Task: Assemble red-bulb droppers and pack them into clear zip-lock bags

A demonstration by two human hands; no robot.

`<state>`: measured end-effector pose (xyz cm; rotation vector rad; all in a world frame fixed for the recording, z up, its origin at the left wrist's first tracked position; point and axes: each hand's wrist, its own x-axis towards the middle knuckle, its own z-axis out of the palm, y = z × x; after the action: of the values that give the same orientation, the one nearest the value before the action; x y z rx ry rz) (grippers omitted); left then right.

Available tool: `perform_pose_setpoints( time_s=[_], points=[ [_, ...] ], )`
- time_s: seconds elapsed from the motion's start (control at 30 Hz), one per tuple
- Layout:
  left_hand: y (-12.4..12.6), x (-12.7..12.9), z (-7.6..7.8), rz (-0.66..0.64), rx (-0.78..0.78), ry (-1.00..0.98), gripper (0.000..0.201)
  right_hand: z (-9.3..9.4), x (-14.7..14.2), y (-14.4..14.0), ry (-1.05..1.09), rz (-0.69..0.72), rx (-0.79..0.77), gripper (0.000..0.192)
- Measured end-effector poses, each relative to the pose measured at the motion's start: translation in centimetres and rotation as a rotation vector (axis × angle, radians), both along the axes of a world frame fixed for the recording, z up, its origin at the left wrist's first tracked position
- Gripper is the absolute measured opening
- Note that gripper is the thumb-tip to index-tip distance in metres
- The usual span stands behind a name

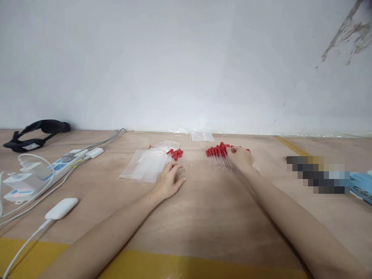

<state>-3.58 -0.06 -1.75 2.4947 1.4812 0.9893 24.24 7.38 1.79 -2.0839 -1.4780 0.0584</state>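
My left hand [169, 179] lies flat on the wooden table [203, 209], fingers spread, just below a small group of red-capped clear droppers [176, 154] and beside a stack of clear plastic bags [145, 165]. My right hand [240, 158] rests on a larger pile of red-capped droppers [217, 154], fingers curled over them; whether it grips one is hidden. Another small clear bag [202, 136] lies near the wall.
At the left are a white power strip [43, 172] with plugs and cables, a white adapter [61, 208] and a black strap [36, 133]. A blue object [362, 186] sits at the right edge. Yellow tape [174, 265] runs along the table's front edge.
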Motion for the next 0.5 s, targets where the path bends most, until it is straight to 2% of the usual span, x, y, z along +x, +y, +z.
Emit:
perform_pose_setpoints(
  time_s=[0.17, 0.3, 0.4, 0.5],
  points=[
    [-0.1, -0.1, -0.2, -0.009, 0.006, -0.003, 0.037, -1.5, -1.4, 0.8, -0.035, -0.001, -0.027, 0.03],
    [0.1, 0.0, -0.3, 0.029, 0.058, -0.027, 0.036, -1.5, -1.7, 0.1, -0.068, 0.046, 0.05, 0.031],
    [1.4, -0.3, 0.0, 0.121, 0.103, -0.053, 0.029, -1.0, -2.9, -0.9, -0.087, 0.203, 0.095, 0.028],
    [3.8, -1.3, 0.7, 0.259, 0.092, -0.055, 0.022, -0.8, -5.4, -1.5, -0.137, 0.372, 0.019, 0.028]
  ],
)
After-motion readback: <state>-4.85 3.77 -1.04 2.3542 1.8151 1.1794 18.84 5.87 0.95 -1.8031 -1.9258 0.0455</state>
